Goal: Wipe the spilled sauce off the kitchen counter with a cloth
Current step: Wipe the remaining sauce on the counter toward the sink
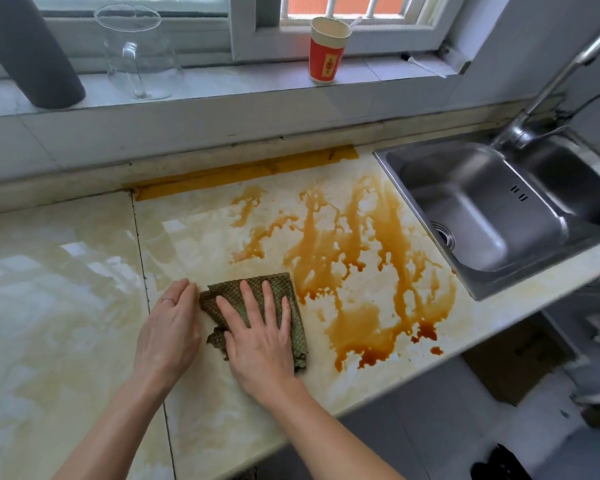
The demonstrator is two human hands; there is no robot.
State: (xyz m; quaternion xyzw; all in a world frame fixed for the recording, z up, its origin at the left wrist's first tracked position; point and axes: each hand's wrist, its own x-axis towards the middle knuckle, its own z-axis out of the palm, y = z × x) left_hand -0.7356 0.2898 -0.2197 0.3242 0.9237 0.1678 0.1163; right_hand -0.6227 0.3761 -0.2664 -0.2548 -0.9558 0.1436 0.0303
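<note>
Right hand (261, 336): flat on top of the cloth, palm down, fingers spread out and pointing away toward the window. Not clenched around anything, just pressing down on it.
Left hand (168, 332): lying on the counter right beside the cloth's left edge, fingers loose and together, fingertips touching or nearly touching the fabric. Not gripping anything either, and there's a thin ring (167, 300) on one finger.
Cloth (281, 289): green, waffle-ish weave, kinda bunched up on the left side under the thumb. It sits on the counter just left of the spill, its right edge pretty much at the closest drips.
Counter (66, 289): glossy cream marble-look top with a dark seam running front to back just left of the hands.
Sauce (371, 271): big orange-brown mess spread out to the right of the cloth, streaky runs reaching toward the back wall, pooling thicker and darker near the front edge. Goes almost up to the sink's rim.
Sink (413, 188): stainless double bowl at the right, drain visible in the nearer bowl, faucet (551, 84) rising behind it.
Tape strip (246, 171): yellowish band along the back edge of the counter, behind the spill.
Windowsill stuff: clear glass jug (137, 53) on the left, red-and-cream paper cup (326, 50) toward the middle with something sticking out of it, and a dark grey cylinder (32, 53) at far left.
</note>
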